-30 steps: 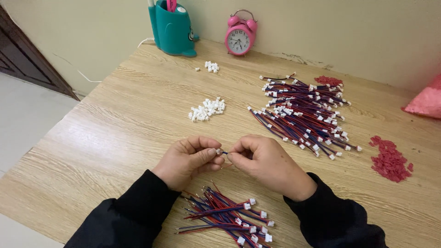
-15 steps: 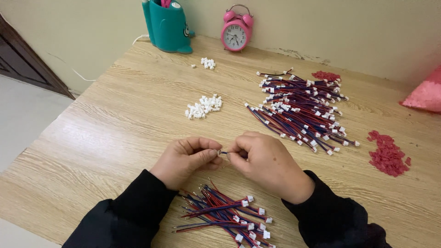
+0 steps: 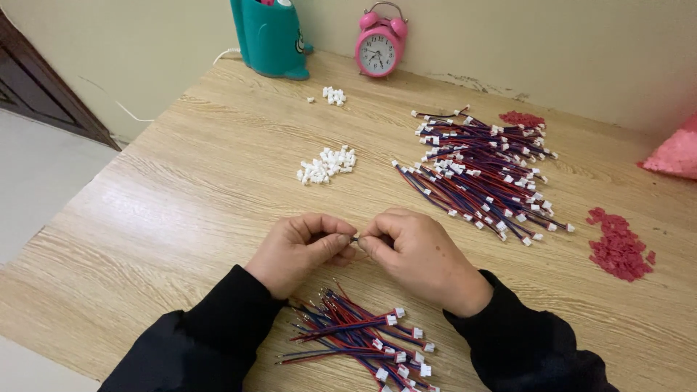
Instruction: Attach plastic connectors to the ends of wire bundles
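Small wire piece (image 3: 355,238) is lying w/ long axis left-right, just nearer the person than the white connector pile (image 3: 327,165). Left hand (image 3: 299,248) & right hand (image 3: 421,258) are both pinching it shut-fingered, equally close, fingertips nearly meeting.

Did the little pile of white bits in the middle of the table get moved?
No. The white pile keeps the same place between the pink clock and the big wire heap. Only the camera shifted.
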